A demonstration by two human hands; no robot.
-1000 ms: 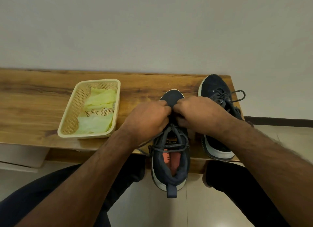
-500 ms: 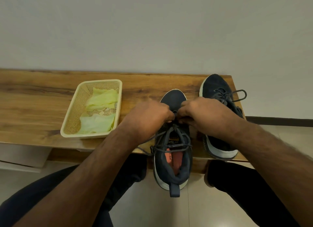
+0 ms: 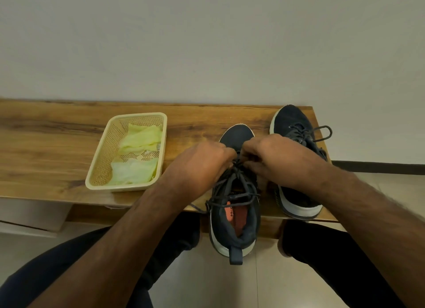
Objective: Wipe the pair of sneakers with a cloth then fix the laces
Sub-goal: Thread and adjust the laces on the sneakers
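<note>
Both hands, left [image 3: 202,167] & right [image 3: 273,160], still pinch laces [image 3: 234,176]; grip moved slightly toward heel, shoe [image 3: 236,220] lacing ongoing.

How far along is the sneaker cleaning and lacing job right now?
Wiping looks finished: the cloths lie in the basket. The far sneaker appears laced with a bow. In hand: the left hand and right hand work the laces of the near sneaker. Left: tightening and tying it.

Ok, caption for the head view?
Both hands, left hand and right hand, work the laces of the near sneaker on the bench.
</note>
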